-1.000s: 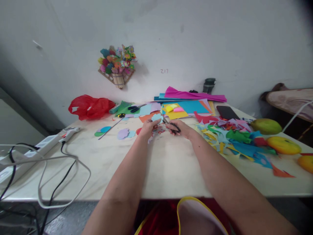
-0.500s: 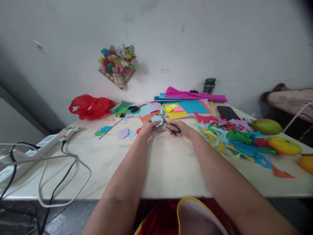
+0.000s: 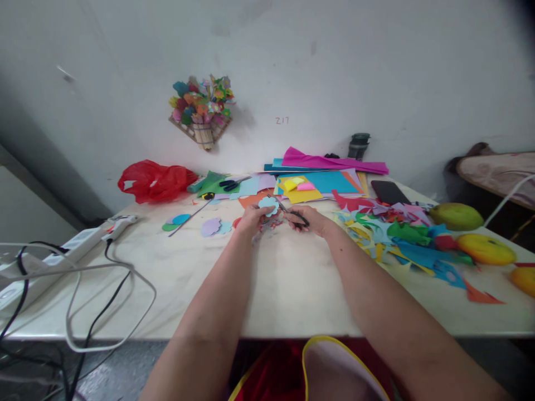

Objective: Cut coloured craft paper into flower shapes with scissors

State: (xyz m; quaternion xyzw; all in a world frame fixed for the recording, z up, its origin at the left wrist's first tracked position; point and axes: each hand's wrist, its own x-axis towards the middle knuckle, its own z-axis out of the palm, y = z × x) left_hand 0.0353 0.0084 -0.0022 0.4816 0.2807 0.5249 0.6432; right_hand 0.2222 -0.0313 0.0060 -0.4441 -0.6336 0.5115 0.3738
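Observation:
Between the thumb and fingers of my left hand (image 3: 252,217) is a light blue paper flower (image 3: 269,206) with a scalloped edge. My right hand (image 3: 313,219) is closed round the dark handles of a pair of scissors (image 3: 299,219). The scissor blades reach left to the flower's right edge; I cannot tell whether they touch it. Small paper bits lie on the table beneath my hands. Left of my left hand are a lilac scalloped paper piece (image 3: 211,226) and a light blue one (image 3: 225,227).
Coloured paper scraps (image 3: 401,234) spread over the right side, near several mangoes (image 3: 485,248) and a phone (image 3: 389,192). Paper sheets (image 3: 330,182) and a second pair of scissors (image 3: 232,184) lie at the back. A red plastic bag (image 3: 152,181) and a power strip (image 3: 79,245) with cables are at left.
Both hands stay in almost the same place, the flower and scissors still held. The scissors and flower have shifted only very slightly.

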